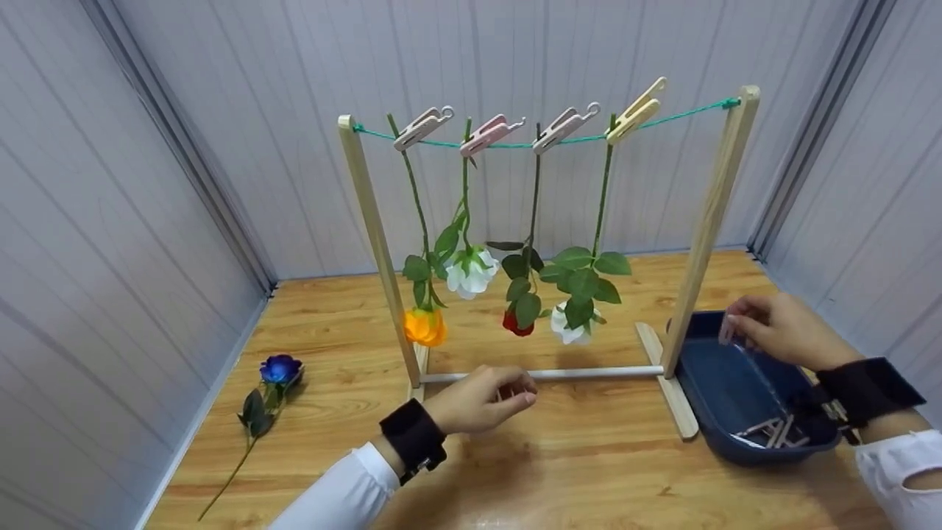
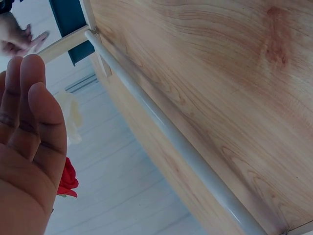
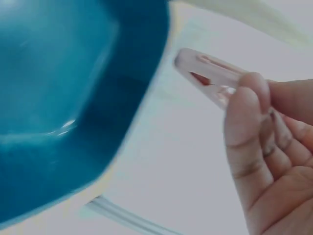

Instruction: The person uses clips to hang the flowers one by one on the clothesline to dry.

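Note:
Above the blue basin (image 1: 725, 386) at the right, my right hand (image 1: 787, 331) pinches a pale pink clothespin (image 3: 208, 73) between thumb and fingers. The right wrist view has the pin pointing toward the basin's rim. My left hand (image 1: 478, 401) hangs loosely curled and holds nothing, near the white bottom bar (image 1: 596, 373) of a wooden rack. Flowers hang head down from the rack's green cord (image 1: 508, 146), each stem clipped: an orange one (image 1: 425, 326), a white one (image 1: 471, 274), a red rose (image 1: 519, 324) and another white one (image 1: 570, 324).
A blue rose (image 1: 280, 369) with a long stem lies on the wooden table (image 1: 338, 456) at the left. Several clothespins (image 1: 776, 433) lie in the basin's near end. The rack's right post (image 1: 710, 228) stands beside the basin, and pale panels enclose the table.

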`<state>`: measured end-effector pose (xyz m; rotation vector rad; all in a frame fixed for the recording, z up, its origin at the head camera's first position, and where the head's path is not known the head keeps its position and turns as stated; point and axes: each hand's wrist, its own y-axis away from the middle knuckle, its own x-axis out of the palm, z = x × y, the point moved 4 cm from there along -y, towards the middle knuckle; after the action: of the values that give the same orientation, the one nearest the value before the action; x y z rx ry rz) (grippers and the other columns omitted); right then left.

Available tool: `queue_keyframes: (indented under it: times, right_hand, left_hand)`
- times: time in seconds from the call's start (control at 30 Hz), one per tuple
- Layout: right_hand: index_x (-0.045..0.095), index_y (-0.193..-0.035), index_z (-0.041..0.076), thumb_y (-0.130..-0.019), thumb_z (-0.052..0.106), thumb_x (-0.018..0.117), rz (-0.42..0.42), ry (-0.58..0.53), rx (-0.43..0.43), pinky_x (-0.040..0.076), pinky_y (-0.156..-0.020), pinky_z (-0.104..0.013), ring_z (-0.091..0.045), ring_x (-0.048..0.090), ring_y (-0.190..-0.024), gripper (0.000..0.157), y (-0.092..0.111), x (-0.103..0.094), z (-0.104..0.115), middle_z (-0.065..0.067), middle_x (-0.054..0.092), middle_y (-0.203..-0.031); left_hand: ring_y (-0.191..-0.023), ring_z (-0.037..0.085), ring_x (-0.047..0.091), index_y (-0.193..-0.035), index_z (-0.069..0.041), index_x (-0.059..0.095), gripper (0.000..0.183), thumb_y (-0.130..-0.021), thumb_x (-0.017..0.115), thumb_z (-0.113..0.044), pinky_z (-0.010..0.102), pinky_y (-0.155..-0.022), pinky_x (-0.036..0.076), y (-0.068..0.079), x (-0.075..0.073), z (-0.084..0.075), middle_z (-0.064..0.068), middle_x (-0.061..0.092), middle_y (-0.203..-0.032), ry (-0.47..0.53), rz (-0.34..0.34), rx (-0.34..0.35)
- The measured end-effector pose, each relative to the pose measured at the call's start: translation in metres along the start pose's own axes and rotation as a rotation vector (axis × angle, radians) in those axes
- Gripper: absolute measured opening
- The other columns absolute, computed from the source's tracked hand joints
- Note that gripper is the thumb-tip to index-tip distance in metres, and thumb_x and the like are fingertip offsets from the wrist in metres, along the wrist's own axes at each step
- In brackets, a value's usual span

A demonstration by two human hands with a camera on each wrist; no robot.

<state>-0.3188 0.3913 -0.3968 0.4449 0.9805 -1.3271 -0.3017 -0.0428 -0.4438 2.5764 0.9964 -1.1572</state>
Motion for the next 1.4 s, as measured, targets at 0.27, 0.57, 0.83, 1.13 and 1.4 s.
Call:
queue_keyframes:
  times: [0.27,0.57,0.83,1.13,1.4]
  right_hand:
    - [0.079,-0.099,0.000,-0.093,-0.018,0.072,-0.245,-0.110,-0.319,0.050,-0.055,-0.013,0.003,0.062,-0.060,0.020,0.015,-0.009,0.061,0.016,0.076,-0.083]
    - [0.079,-0.104,0.001,-0.092,-0.024,0.067,-0.173,-0.299,-0.518,0.054,-0.057,-0.018,0.001,0.067,-0.066,0.031,0.023,0.023,0.113,-0.005,0.083,-0.093]
    - [0.078,-0.101,0.003,-0.085,-0.027,0.070,-0.219,-0.379,-0.627,0.054,-0.056,-0.017,-0.008,0.066,-0.063,0.034,0.026,0.058,0.143,-0.002,0.075,-0.079]
    - [0.071,-0.103,-0.006,-0.087,-0.032,0.062,-0.187,-0.603,-0.656,0.060,-0.064,-0.020,-0.011,0.073,-0.074,0.032,0.032,0.100,0.166,-0.012,0.074,-0.084]
    - [0.068,-0.108,-0.013,-0.093,-0.032,0.055,-0.177,-0.763,-0.626,0.061,-0.072,-0.020,-0.009,0.073,-0.081,0.027,0.029,0.119,0.168,-0.003,0.077,-0.098]
  left_hand:
    - [-0.088,0.009,0.066,-0.129,-0.005,0.068,0.030,-0.114,0.057,-0.029,0.025,-0.081,0.059,-0.004,-0.002,-0.007,0.010,0.077,-0.108,0.065,-0.058,-0.015]
    - [-0.091,0.005,0.064,-0.130,-0.004,0.068,0.031,-0.114,0.059,-0.028,0.028,-0.084,0.058,-0.013,0.001,-0.025,0.010,0.077,-0.111,0.121,-0.132,-0.026]
    - [-0.097,0.005,0.068,-0.138,-0.003,0.065,0.037,-0.113,0.061,-0.030,0.022,-0.088,0.057,-0.023,0.007,-0.039,0.008,0.078,-0.116,0.102,-0.119,-0.044]
    - [-0.091,0.004,0.067,-0.146,-0.002,0.059,0.039,-0.113,0.060,-0.023,0.019,-0.081,0.058,-0.026,0.014,-0.051,0.013,0.077,-0.116,0.128,-0.050,0.069]
    - [-0.087,0.007,0.051,-0.143,-0.002,0.056,0.032,-0.118,0.045,-0.019,0.019,-0.078,0.045,-0.026,0.016,-0.058,0.009,0.063,-0.103,0.055,-0.057,0.152]
